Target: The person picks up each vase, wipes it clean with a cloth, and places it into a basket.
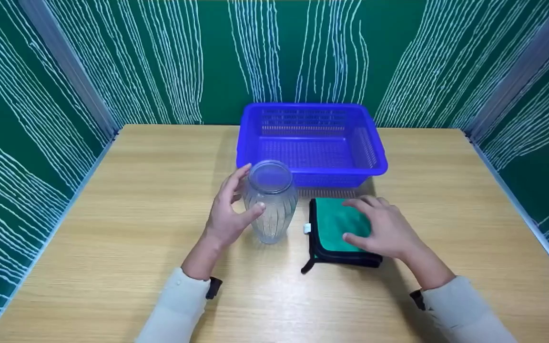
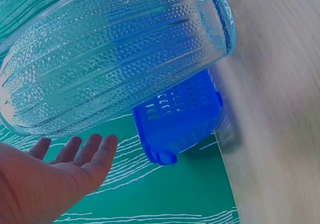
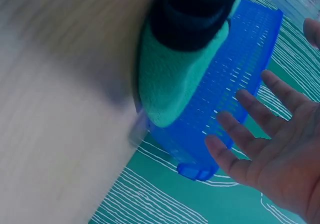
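A clear ribbed glass vase (image 1: pixel 272 209) stands upright on the wooden table, its pebbled side large in the left wrist view. Close at its left is my left hand (image 1: pixel 231 209), thumb overlapping the front of the glass and the other fingers spread along its side. To the right of the vase lies a folded green cloth (image 1: pixel 334 228) with black edging, a white tag and a black loop. Over the cloth's right part hovers my right hand (image 1: pixel 383 226); the right wrist view shows its fingers spread and slightly bent, with nothing in them.
Behind the vase and cloth, a blue plastic basket (image 1: pixel 312 170) with slotted walls sits near the table's back edge. Green panels (image 1: pixel 217 62) with white wavy lines enclose the back and sides of the table (image 1: pixel 160 190).
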`<state>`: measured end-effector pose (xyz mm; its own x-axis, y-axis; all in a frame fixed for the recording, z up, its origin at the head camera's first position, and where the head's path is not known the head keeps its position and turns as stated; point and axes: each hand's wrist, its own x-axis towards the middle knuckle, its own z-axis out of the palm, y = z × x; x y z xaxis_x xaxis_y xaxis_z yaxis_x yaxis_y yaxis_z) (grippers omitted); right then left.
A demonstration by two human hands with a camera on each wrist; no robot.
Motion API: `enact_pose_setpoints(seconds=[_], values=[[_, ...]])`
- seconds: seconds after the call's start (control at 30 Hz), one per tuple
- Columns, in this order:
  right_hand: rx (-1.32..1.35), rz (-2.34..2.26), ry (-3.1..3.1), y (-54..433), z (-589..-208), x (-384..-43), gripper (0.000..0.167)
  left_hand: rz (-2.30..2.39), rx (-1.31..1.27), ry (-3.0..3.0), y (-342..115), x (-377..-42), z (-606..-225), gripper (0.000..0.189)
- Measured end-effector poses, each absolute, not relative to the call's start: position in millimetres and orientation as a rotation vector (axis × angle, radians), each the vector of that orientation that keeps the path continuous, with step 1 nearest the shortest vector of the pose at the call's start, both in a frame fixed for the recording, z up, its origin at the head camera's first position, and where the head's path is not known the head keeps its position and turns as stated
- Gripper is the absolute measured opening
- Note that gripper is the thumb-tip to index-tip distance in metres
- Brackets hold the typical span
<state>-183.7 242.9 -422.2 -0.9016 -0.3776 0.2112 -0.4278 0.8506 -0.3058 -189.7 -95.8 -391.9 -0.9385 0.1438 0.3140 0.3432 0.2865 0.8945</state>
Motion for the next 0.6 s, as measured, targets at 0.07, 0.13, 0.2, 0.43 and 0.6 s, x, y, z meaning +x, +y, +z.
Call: enact_pose_setpoints(seconds=[0.07, 0.13, 0.2, 0.43, 0.6], values=[[0.637, 0.518, -2.896, 241.5, -425.4, -183.7, 0.068, -1.728, -0.461, -2.37, -94.9, -189.5, -391.7, 0.077], [0.653, 0.497, -2.915, 239.7, -428.3, -183.5, 0.069, -1.735, -0.467, -2.37, -94.2, -189.1, -391.4, 0.077], [0.677, 0.47, -2.933, 237.7, -431.0, -183.2, 0.071, -1.741, -0.477, -2.369, -93.7, -189.0, -391.3, 0.076], [0.77, 0.394, -2.92, 233.4, -441.4, -186.2, 0.073, -1.744, -0.5, -2.357, -93.8, -190.0, -391.9, 0.076], [0.802, 0.377, -2.922, 232.6, -449.7, -187.9, 0.071, -1.746, -0.515, -2.351, -94.0, -190.8, -393.5, 0.075]])
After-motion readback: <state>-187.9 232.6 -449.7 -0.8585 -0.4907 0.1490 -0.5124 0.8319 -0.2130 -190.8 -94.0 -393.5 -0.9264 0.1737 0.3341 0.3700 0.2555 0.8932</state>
